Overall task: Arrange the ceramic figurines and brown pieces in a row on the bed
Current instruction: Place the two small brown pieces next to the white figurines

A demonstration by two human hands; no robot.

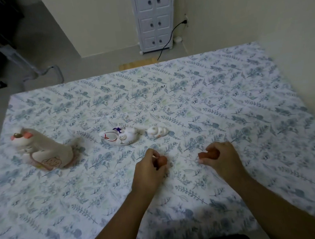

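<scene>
Three white ceramic figurines stand in a line across the bed [226, 98]: a tall cat-like figurine [44, 151] at the left, a flat one with a blue ribbon [120, 137] in the middle, and a small curled one [157, 132] to its right. In front of the small one, my left hand [149, 171] is closed around a brown piece [162, 160], low over the sheet. My right hand [222, 157] grips a second brown piece [207, 155] a short way to the right. Fingers hide much of both pieces.
The bed wears a white sheet with blue leaf print. Beyond its far edge are a white drawer cabinet [154, 19], a black cable [167, 41] plugged into the wall, and a wooden board [139, 64]. A metal frame [36, 68] stands on the floor at left.
</scene>
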